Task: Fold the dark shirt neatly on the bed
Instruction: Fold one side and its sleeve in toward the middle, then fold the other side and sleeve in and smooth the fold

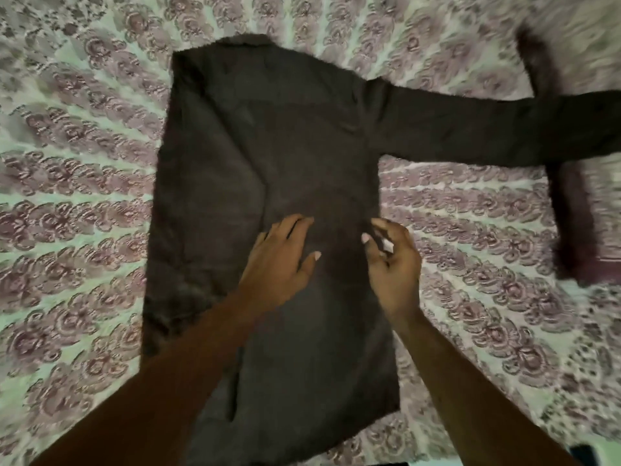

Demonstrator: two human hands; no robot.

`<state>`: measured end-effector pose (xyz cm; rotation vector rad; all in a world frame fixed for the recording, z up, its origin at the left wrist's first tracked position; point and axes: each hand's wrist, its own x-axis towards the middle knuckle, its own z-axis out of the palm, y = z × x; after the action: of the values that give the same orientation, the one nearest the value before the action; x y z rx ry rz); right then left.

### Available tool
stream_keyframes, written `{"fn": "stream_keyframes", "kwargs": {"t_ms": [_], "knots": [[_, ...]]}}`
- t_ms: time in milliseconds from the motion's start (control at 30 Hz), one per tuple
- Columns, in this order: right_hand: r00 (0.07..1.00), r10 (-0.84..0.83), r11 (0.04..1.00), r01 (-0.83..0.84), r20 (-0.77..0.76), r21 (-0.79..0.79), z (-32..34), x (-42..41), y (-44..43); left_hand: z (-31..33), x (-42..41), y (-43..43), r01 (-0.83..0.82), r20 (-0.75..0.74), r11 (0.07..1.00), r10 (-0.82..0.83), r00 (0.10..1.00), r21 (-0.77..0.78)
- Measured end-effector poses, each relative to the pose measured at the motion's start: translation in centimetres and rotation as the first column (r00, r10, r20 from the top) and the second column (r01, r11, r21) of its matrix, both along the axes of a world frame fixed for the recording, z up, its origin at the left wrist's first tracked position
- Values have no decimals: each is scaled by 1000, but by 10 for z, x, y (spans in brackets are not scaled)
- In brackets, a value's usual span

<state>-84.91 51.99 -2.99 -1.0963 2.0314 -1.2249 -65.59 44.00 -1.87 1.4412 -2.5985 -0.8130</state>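
Observation:
The dark shirt lies flat on the bed, collar at the far end, hem toward me. Its left side looks folded in over the body, and its right sleeve stretches straight out to the right. My left hand rests flat on the middle of the shirt with its fingers spread. My right hand hovers at the shirt's right edge with loosely curled fingers; I see no cloth between them.
The bedspread is pale with rows of purple floral pattern. A second dark maroon garment lies at the right, crossing under the outstretched sleeve. A small dark object shows at the lower right corner.

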Motion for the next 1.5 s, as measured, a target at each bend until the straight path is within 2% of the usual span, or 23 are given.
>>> {"fn": "stream_keyframes", "kwargs": {"t_ms": [133,333,467,567,633,700,767,833,933,967,1000,1033,1067,1100,1133,1167,1200,1233,1300,1367,1433,1500], "knots": [[982,-187,982,187,1,15,7,-115,-23,1,-124,-40,78,-17,997,-78,997,4],[914,-404,913,405,-22,55,15,-252,-48,-15,-278,-92,194,122,980,-197,973,35],[831,-527,848,528,-180,-47,19,-331,-53,-41,-323,-102,209,255,967,-240,937,143],[655,-662,716,696,-364,-50,31,-380,-61,-56,-323,-99,194,269,972,-223,937,129],[537,-707,590,807,-460,35,38,-400,-71,-58,-319,-98,190,259,975,-214,942,114],[509,-723,505,851,-467,147,40,-415,-82,-60,-318,-98,189,244,977,-207,947,95],[513,-742,476,856,-432,199,39,-426,-90,-60,-318,-98,171,233,982,-186,954,82],[558,-755,550,825,-344,131,35,-428,-94,-58,-319,-98,168,244,981,-188,951,99],[695,-691,714,700,-199,-34,30,-396,-95,-54,-317,-105,166,214,973,-199,956,163],[757,-639,768,638,-135,-58,29,-376,-95,-51,-316,-109,137,160,969,-171,972,207],[821,-567,823,563,-61,-70,33,-354,-96,-47,-318,-112,81,42,959,-95,995,272],[875,-484,872,484,13,-77,36,-327,-98,-40,-317,-116,-23,-107,933,66,992,359],[909,-413,905,417,63,-82,39,-300,-100,-27,-315,-117,-156,-241,862,302,923,482],[935,-343,932,351,84,-94,43,-271,-102,-9,-309,-122,-238,-303,731,523,797,639],[958,-273,954,281,84,-106,44,-244,-104,8,-301,-130,-234,-279,546,696,662,805],[977,-201,970,209,73,-120,46,-219,-107,23,-289,-140,-147,-211,354,790,576,923],[990,-130,983,135,52,-124,46,-193,-110,35,-270,-150,-44,-166,224,828,535,974],[998,-59,990,62,21,-128,47,-168,-114,47,-249,-159,23,-150,163,828,540,986],[997,68,986,-73,-36,-152,47,-121,-122,61,-203,-172,64,-214,216,795,568,974],[989,151,972,-147,6,-184,46,-85,-127,68,-169,-181,-21,-244,317,770,590,948],[986,104,982,-82,127,-171,48,-45,-135,75,-125,-193,-127,-225,338,819,527,933],[983,-72,989,92,168,-117,44,-19,-144,82,-81,-204,-108,-232,322,842,487,940]]}}
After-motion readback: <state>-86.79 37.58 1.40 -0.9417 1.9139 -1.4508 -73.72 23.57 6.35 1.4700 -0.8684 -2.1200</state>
